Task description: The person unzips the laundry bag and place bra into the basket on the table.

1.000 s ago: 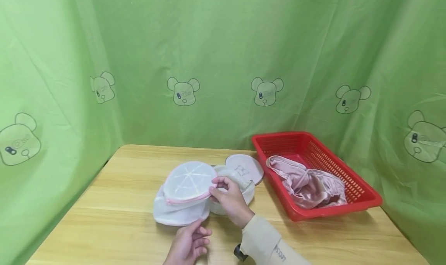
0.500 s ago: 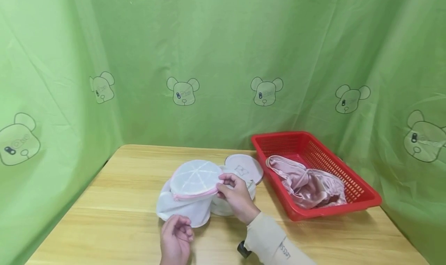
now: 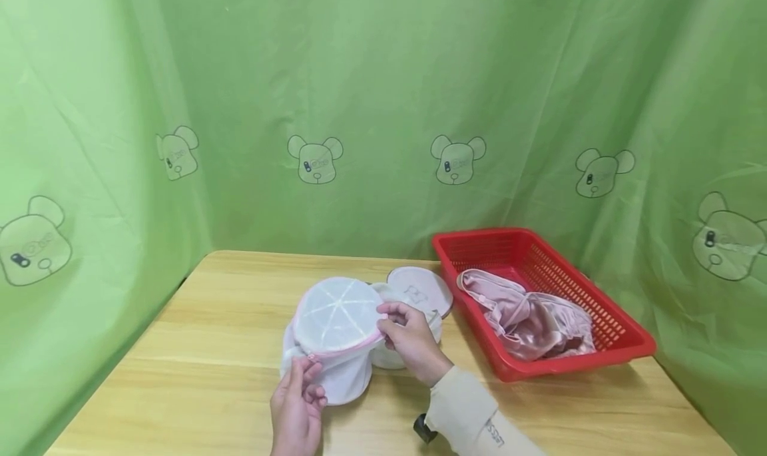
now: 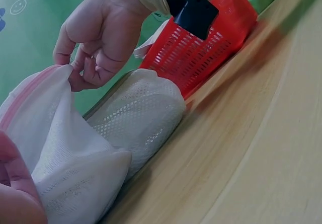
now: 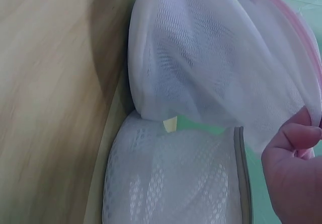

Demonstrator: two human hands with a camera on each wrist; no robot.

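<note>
A white mesh laundry bag (image 3: pixel 338 316) with a pink zipper round its round lid stands tilted on the table. My right hand (image 3: pixel 413 343) pinches the right side of its rim between thumb and fingers; the right wrist view shows the thumb (image 5: pixel 299 133) on the pink edge. At the rim's front left, my left hand (image 3: pixel 297 406) pinches the zipper edge with thumb and index finger, its other fingers curled. Only part of the left hand (image 4: pixel 17 183) shows in the left wrist view. Behind the right hand sits a second, coarser mesh bag (image 5: pixel 176 178) with a grey zipper, partly hidden.
A red plastic basket (image 3: pixel 497 369) stands at the right with a pink satin garment (image 3: pixel 527 316) in it. A round pale lid with a drawn figure (image 3: pixel 428 293) lies beside the basket. The wooden table (image 3: pixel 180 369) ends at a green curtain (image 3: pixel 377 203).
The left hand has gone from the bag's lower front up to the zipper edge and taken hold there. The right hand has kept its pinch, and the bag has shifted to the right.
</note>
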